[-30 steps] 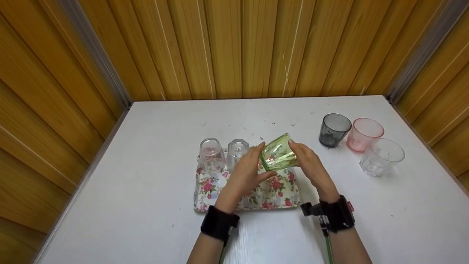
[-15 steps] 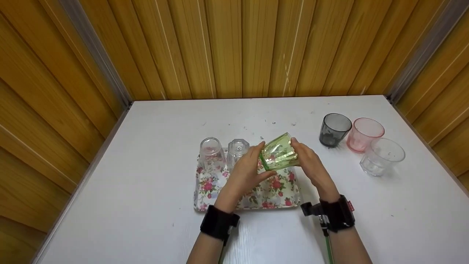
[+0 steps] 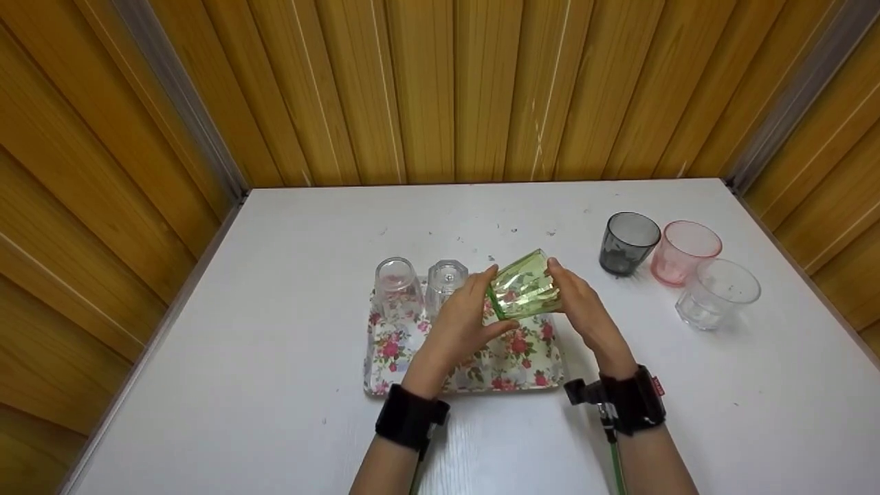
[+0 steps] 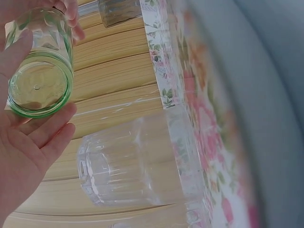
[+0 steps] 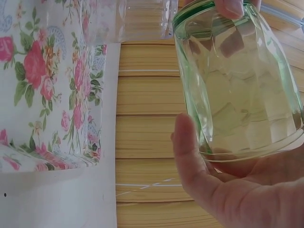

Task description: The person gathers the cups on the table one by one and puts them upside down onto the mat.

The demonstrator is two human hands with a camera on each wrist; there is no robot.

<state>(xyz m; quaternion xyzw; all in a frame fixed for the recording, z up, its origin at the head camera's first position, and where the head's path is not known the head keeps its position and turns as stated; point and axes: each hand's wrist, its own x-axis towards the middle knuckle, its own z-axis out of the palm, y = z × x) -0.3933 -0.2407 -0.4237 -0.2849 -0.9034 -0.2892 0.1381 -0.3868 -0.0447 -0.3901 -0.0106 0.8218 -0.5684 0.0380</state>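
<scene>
Overall, wood-patterned panels (image 3: 481, 89) fill the most space, standing on the far side and both flanks. Within them lies the white counter (image 3: 240, 344), and on that, toward the person, sits a floral tray (image 3: 392, 352) printed with red and pink roses.

Above the tray, the person's two hands meet around one glass. The left hand (image 3: 462, 320) has its fingers and thumb spread around the base end, gripping it from either side. The right hand (image 3: 588, 309) holds the rim end, its thumb laid along the glass wall in the right wrist view. Between them the green glass (image 3: 526, 289) is tilted well over, clear of the tray, its thick green base toward the left hand.

Two clear glasses (image 3: 395, 289) stand upside down side by side at the tray's far left. On the counter to the right, a wide clear glass (image 3: 715, 295), a pink glass (image 3: 684, 256) and a grey glass (image 3: 627, 249) stand upright, close together.

Smaller still are the black wristbands (image 3: 410, 417), one per wrist, then a thin green cord (image 3: 617, 467) and, tiniest, dark specks (image 3: 513, 230) on the counter.
</scene>
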